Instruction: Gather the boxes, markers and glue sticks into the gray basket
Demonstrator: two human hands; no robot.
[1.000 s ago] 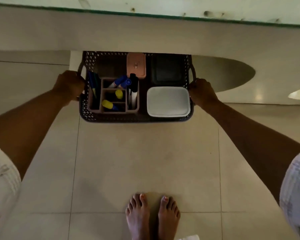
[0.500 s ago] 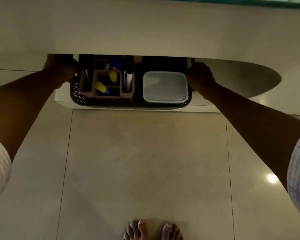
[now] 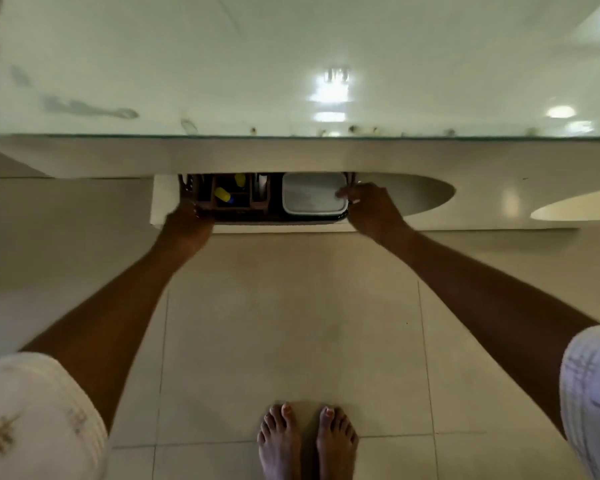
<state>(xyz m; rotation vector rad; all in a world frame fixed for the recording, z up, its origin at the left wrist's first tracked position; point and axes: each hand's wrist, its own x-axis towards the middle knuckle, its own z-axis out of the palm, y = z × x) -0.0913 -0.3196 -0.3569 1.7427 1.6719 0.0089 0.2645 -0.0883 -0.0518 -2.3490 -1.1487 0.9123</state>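
Two hands are being pictured at the ends of a gray basket (image 3: 278, 218) that is sitting on a white lower shelf (image 3: 163, 202) beneath a glass-topped table (image 3: 291, 154), with its far half being hidden by the table edge. The left hand (image 3: 187, 225) is being blurred at the basket's left end, so whether its fingers are curled or spread cannot be told. The right hand (image 3: 369, 206) is being curled over the basket's right rim, beside a white lidded box (image 3: 312, 195) lying inside. A brown organizer (image 3: 229, 199) with yellow-capped glue sticks (image 3: 222, 194) is being shown in the basket's left part. Bare feet (image 3: 305, 441) are being seen on the tiled floor (image 3: 291, 323).
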